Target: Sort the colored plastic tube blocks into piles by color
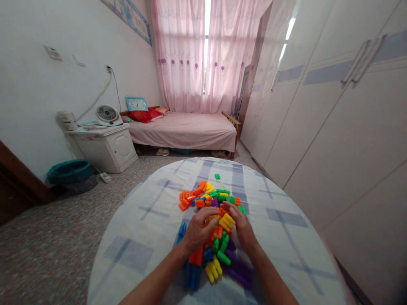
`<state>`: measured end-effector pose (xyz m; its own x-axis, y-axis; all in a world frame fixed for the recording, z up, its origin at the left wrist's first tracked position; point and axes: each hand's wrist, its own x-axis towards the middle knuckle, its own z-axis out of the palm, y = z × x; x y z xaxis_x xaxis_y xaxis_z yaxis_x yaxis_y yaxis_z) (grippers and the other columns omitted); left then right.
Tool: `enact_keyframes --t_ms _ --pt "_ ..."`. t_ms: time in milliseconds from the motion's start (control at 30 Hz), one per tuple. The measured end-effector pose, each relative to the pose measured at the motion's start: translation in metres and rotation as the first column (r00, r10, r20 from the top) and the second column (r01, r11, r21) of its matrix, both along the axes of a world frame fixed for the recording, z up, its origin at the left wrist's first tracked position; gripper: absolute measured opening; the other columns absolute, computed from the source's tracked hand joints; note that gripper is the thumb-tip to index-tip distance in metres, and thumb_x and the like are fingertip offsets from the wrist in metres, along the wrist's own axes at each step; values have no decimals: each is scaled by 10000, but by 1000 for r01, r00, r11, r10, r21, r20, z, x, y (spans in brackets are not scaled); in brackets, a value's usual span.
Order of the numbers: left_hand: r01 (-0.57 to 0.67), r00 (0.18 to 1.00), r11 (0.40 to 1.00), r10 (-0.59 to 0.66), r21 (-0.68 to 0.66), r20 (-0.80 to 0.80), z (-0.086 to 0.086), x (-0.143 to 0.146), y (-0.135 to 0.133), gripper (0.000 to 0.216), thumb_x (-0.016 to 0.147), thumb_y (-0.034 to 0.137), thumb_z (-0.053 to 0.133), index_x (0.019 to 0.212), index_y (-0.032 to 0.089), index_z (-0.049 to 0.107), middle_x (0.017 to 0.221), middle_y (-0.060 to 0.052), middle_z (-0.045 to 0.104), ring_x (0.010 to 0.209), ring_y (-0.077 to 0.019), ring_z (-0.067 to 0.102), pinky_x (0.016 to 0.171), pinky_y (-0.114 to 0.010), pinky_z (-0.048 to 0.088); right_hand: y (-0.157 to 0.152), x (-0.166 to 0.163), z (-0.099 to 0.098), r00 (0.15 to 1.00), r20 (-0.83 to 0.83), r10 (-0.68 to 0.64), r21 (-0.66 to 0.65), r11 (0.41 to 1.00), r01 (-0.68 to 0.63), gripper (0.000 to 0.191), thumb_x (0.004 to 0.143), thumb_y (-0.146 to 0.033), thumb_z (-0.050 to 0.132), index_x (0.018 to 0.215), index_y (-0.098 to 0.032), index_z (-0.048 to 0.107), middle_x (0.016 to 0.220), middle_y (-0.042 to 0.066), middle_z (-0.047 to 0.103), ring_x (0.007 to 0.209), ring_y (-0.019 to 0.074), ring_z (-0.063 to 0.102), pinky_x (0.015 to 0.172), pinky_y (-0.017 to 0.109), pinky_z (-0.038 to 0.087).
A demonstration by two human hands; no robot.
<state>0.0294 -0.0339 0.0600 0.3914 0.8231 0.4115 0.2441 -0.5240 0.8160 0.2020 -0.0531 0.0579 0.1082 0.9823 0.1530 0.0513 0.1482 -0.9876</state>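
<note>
A pile of colourful plastic building pieces (212, 199) lies in the middle of a round table covered with a white and blue checked cloth (149, 228). My left hand (199, 231) rests on the pile with fingers curled over orange and yellow pieces. My right hand (241, 222) is beside it, fingers bent around a yellow piece (227, 221). Blue, green, purple and yellow pieces (219, 262) lie between my forearms. A single green piece (217, 176) sits apart, further back on the cloth.
A bed with a pink cover (186, 129) stands under curtained windows. A white cabinet (106, 148) with a fan (107, 114) is at the left, a teal basin (70, 170) on the floor. Wardrobes (333, 106) line the right wall.
</note>
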Motion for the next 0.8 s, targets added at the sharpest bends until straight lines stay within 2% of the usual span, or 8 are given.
enact_keyframes --t_ms 100,200,233,333,400,500,633,800 --pt "-25 982 995 42 93 -182 -14 -44 -21 435 835 454 546 1215 245 557 1321 -97 512 1237 -257 456 1040 -438 376 -36 23 -7 949 313 -29 12 1000 27 504 838 -509 488 1265 -243 525 1335 67 520 1258 251 443 1055 471 340" --pt "72 917 988 -11 136 -399 -36 -87 -44 971 600 644 685 1417 286 302 1474 -141 307 1311 -364 345 1042 -523 343 -79 42 -39 876 482 -20 70 997 -16 756 773 -526 581 1425 -278 291 1466 87 342 1310 287 370 1026 471 381" --pt "103 893 982 -22 156 -450 -43 -97 -51 1069 544 671 700 1436 290 250 1494 -155 257 1323 -391 313 1040 -548 330 -91 45 -50 844 536 -13 104 993 -50 820 752 -547 593 1443 -276 246 1483 107 302 1303 310 376 995 485 410" --pt "158 842 967 -28 198 -538 -57 -106 -62 1192 457 688 732 1449 296 200 1515 -175 180 1340 -434 245 1038 -597 289 -113 42 -74 698 716 -21 147 982 -122 973 669 -581 662 1460 -270 191 1519 128 191 1346 372 264 1015 566 349" --pt "170 835 966 -35 197 -549 -61 -96 -62 1203 460 659 753 1453 294 181 1519 -173 164 1347 -426 236 1043 -585 290 -113 30 -78 622 783 -25 160 974 -162 1030 633 -560 702 1465 -269 169 1533 126 131 1362 382 213 1025 577 329" --pt "172 855 965 -46 198 -516 -63 -71 -56 1115 532 553 774 1448 288 197 1516 -157 187 1344 -385 272 1044 -540 325 -101 10 -72 576 817 -35 178 965 -193 982 676 -448 697 1467 -279 140 1540 107 98 1373 350 206 1038 543 336" --pt "72 906 970 34 233 -421 -59 -44 -46 850 630 353 736 1384 282 352 1466 -118 316 1317 -333 337 1061 -522 320 -77 -7 -62 584 808 -80 221 960 -174 840 725 -268 632 1450 -257 208 1528 101 146 1363 305 254 1061 488 331" --pt "-129 954 982 161 139 -251 -41 -21 -28 535 711 239 626 1236 243 526 1316 -87 500 1223 -267 457 1035 -468 385 -41 -12 -52 673 735 -86 214 971 -110 659 725 -201 580 1358 -225 395 1408 89 388 1285 238 393 1048 402 368"
